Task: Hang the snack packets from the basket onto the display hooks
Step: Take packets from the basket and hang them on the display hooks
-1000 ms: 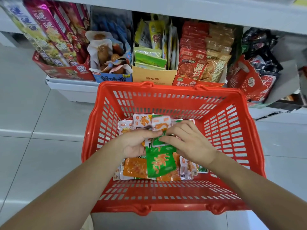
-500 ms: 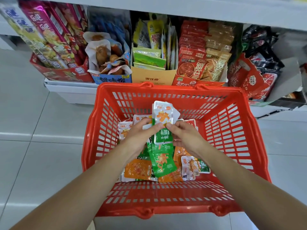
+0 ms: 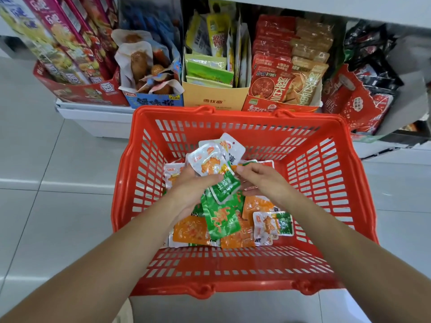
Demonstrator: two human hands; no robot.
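Grips a fan of packets in left hand over basket, right hand loosely open alongside, seemingly squaring them for hooks.

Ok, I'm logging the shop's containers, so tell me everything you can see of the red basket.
The red basket looks like moulded plastic: rectangular, open-topped, upright, with slotted walls and floor and a thick rim. It stands before a low shelf of boxed snacks. Loose orange, green and white snack packets lie on its floor. The left hand, gripping a few of them, and the right hand reach inside from above.
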